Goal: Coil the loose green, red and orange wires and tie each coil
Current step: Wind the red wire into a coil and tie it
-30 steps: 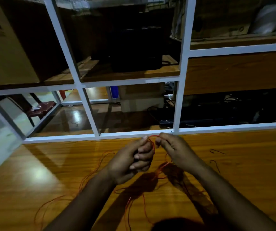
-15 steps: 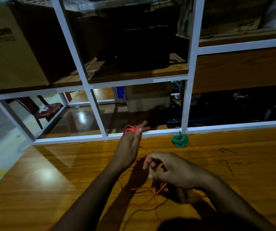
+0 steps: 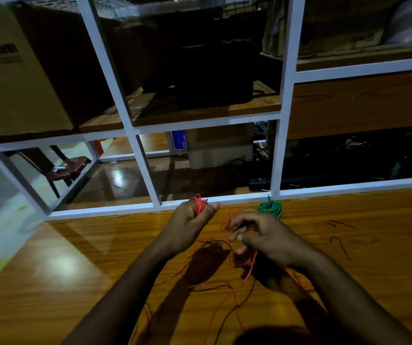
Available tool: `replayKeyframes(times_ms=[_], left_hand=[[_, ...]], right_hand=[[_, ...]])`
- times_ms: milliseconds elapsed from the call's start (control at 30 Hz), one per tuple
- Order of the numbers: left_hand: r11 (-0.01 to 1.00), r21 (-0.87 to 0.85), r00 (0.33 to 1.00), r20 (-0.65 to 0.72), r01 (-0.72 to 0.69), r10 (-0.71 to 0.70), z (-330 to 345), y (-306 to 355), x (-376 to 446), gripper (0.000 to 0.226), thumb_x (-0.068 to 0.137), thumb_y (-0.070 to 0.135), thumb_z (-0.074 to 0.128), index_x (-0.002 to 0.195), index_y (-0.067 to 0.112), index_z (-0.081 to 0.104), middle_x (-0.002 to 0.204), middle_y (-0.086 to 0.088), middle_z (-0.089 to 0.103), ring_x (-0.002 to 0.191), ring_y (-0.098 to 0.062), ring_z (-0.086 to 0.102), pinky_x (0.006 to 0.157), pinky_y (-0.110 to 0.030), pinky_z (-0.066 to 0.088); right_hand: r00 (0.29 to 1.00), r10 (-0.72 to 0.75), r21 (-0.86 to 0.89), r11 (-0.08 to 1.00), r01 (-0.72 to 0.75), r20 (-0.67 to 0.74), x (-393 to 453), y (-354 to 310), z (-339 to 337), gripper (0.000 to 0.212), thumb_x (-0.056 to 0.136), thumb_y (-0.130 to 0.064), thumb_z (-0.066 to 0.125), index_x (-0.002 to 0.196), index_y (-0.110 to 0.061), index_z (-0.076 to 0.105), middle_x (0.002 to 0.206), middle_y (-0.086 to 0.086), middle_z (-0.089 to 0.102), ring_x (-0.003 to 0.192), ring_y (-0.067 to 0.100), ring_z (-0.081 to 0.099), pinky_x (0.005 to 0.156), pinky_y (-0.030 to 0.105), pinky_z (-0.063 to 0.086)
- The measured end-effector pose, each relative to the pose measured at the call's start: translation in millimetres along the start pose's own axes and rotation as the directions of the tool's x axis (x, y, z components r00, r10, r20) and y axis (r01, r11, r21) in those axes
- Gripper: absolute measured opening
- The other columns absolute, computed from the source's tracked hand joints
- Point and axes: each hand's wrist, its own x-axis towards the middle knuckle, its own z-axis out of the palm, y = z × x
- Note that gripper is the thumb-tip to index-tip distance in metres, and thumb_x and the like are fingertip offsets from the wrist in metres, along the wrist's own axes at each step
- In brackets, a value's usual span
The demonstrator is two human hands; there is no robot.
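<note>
Head view: our left hand [image 3: 190, 225] grips red wire [image 3: 198, 204] wound round its fingers, our right hand [image 3: 262, 236] pinches the strand beside it (green coil [image 3: 270, 207] just beyond), loose lengths trailing across the near wooden table [image 3: 75, 270].

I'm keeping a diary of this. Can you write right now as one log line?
step: coiling red wire | left hand: holds red coil | right hand: pinches wire | green coil: on table
</note>
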Motion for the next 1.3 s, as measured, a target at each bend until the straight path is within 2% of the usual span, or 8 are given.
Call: replayKeyframes(times_ms=[267, 400, 500, 733, 867, 1033, 1133, 1300], left_hand=[[0.959, -0.276, 0.989, -0.105, 0.069, -0.102, 6.3, 25.0, 3.8, 0.045, 0.104, 0.036, 0.047, 0.072, 0.005, 0.05, 0.059, -0.002, 0.038, 0.052, -0.015, 0.038, 0.049, -0.025, 0.037], [0.99, 0.12, 0.934, -0.358, 0.07, -0.022, 9.8, 10.6, 21.5, 0.056, 0.102, 0.044, 0.05, 0.067, 0.001, 0.053, 0.054, -0.005, 0.044, 0.049, -0.018, 0.042, 0.048, -0.036, 0.036], [0.894, 0.354, 0.892, -0.441, 0.275, -0.099, 4.6, -5.5, 20.6, 0.049, 0.102, 0.047, 0.049, 0.063, 0.018, 0.047, 0.056, 0.001, 0.044, 0.05, -0.012, 0.041, 0.05, -0.029, 0.031], [0.936, -0.114, 0.848, 0.471, 0.332, -0.243, 16.0, 33.8, -18.3, 0.047, 0.105, 0.042, 0.046, 0.062, 0.023, 0.042, 0.055, 0.005, 0.034, 0.047, -0.013, 0.028, 0.049, -0.03, 0.027], [0.552, -0.67, 0.762, 0.641, 0.495, 0.094, 10.0, 64.4, -16.1, 0.037, 0.105, 0.029, 0.04, 0.068, 0.02, 0.038, 0.058, 0.004, 0.024, 0.043, -0.006, 0.02, 0.044, -0.022, 0.015], [0.082, -0.969, 0.972, 0.234, 0.235, -0.02, 0.0, 63.6, 10.0, 0.037, 0.108, 0.033, 0.037, 0.075, 0.019, 0.046, 0.08, -0.001, 0.062, 0.067, -0.007, 0.061, 0.065, -0.019, 0.05], [0.279, -0.955, 0.982, 0.053, 0.103, -0.183, 0.2, 46.1, 15.3, 0.037, 0.108, 0.03, 0.034, 0.082, 0.013, 0.053, 0.132, -0.017, 0.066, 0.131, -0.026, 0.057, 0.117, -0.041, 0.036], [0.973, -0.186, 0.987, -0.057, 0.138, -0.15, 3.1, 12.7, 9.4, 0.052, 0.108, 0.048, 0.024, 0.116, 0.029, 0.071, 0.142, 0.013, 0.057, 0.137, -0.001, 0.042, 0.096, -0.021, 0.034]], right_hand=[[0.974, 0.108, 0.047, 0.994, -0.101, -0.197, -1.8, 10.3, 26.0, 0.014, 0.1, -0.021, 0.056, 0.104, -0.024, 0.069, 0.102, -0.004, 0.072, 0.071, 0.008, 0.065, 0.056, 0.03, 0.059], [0.974, 0.001, -0.245, 0.968, 0.056, 0.228, -18.4, -20.0, 45.7, 0.019, 0.102, -0.034, 0.048, 0.099, -0.025, 0.065, 0.094, -0.012, 0.065, 0.09, -0.005, 0.06, 0.078, 0.02, 0.048], [0.993, -0.118, -0.197, 0.973, 0.119, 0.015, -29.2, -43.1, 30.4, 0.026, 0.101, -0.04, 0.042, 0.089, -0.026, 0.061, 0.089, -0.007, 0.064, 0.083, -0.001, 0.059, 0.072, 0.021, 0.047], [0.587, -0.119, -0.088, 0.993, 0.082, -0.801, -0.3, -14.5, -47.2, 0.032, 0.107, -0.032, 0.036, 0.089, -0.019, 0.058, 0.093, -0.003, 0.062, 0.089, 0.012, 0.058, 0.063, 0.022, 0.038], [0.721, 0.037, -0.196, 0.952, -0.236, -0.692, 10.6, 28.6, -32.8, 0.025, 0.105, -0.038, 0.038, 0.095, -0.029, 0.059, 0.099, -0.004, 0.062, 0.093, 0.019, 0.061, 0.063, 0.027, 0.045], [0.986, -0.003, -0.374, 0.925, -0.061, -0.167, -9.0, 33.2, 31.7, 0.023, 0.106, -0.035, 0.042, 0.101, -0.036, 0.065, 0.1, -0.014, 0.068, 0.092, 0.006, 0.063, 0.074, 0.03, 0.053], [0.991, -0.071, -0.434, 0.894, 0.115, 0.117, -18.7, 10.4, 43.3, 0.021, 0.104, -0.036, 0.046, 0.109, -0.033, 0.066, 0.109, -0.016, 0.068, 0.099, -0.003, 0.06, 0.084, 0.026, 0.05], [0.957, -0.288, -0.402, 0.882, 0.246, -0.046, -30.1, -28.5, 18.9, 0.014, 0.103, -0.033, 0.049, 0.1, -0.026, 0.061, 0.088, -0.009, 0.063, 0.082, 0.005, 0.059, 0.068, 0.031, 0.05]])
